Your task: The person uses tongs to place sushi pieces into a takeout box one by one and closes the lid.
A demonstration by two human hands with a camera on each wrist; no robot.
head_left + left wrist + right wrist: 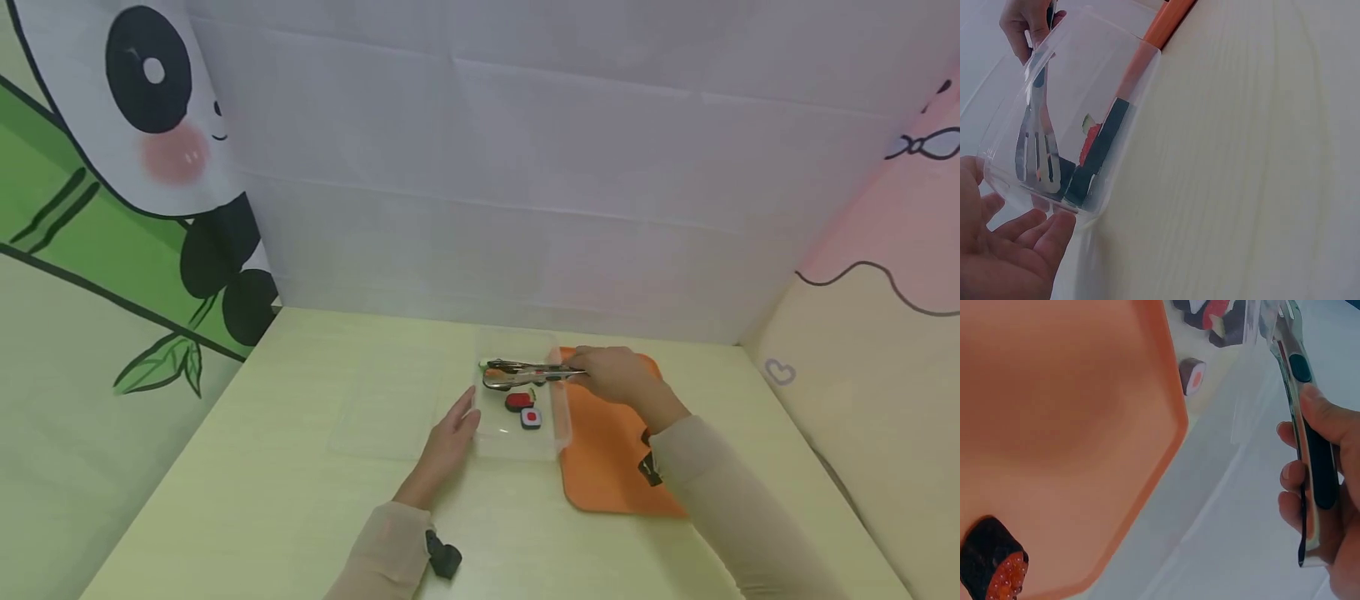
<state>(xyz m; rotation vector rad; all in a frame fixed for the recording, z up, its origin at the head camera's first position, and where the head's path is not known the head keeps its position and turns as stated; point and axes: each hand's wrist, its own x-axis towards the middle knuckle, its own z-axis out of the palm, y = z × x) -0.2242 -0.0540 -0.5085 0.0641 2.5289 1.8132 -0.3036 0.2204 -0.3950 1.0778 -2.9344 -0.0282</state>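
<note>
right hand (611, 373) grips tongs (1319, 462), left hand (448, 439) touches box (517, 447).

Head cam fwd/down, wrist cams close (both w/ tongs (1318, 447))

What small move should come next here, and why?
Probably ease the right grip so the tongs can open: their tips are low in the clear container, close to sushi pieces, and a roe-topped piece lies outside on the orange tray. Whether the tongs hold anything is hard to tell.
</note>
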